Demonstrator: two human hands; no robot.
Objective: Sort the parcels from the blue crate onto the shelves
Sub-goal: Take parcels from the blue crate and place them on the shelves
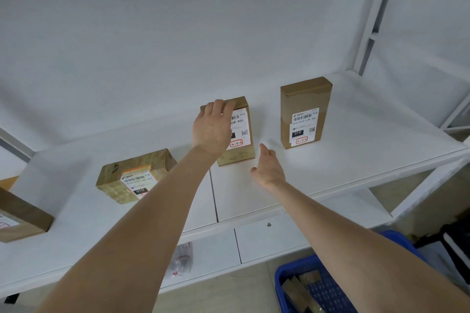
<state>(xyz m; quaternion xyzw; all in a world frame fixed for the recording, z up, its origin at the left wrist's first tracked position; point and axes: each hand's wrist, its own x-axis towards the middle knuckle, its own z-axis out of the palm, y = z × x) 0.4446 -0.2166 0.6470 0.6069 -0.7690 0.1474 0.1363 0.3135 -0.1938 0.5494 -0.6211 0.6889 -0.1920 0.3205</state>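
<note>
A brown cardboard parcel [243, 132] with a white label marked 3-3-6 stands upright on the white shelf [356, 160]. My left hand [212, 127] grips its top left edge, fingers curled over the top. My right hand [269, 168] hovers just right of the parcel's lower corner, fingers relaxed and holding nothing. A taller brown parcel [304, 112] stands further right on the same shelf. A tape-wrapped parcel [132, 176] lies to the left. The blue crate [300, 274] sits on the floor at lower right with brown parcels inside.
Another brown box [23, 218] sits at the shelf's left edge. A lower shelf [267, 241] holds a clear plastic bag [181, 259]. White shelf uprights [373, 15] rise at the right. A dark object [455, 244] stands beside the crate.
</note>
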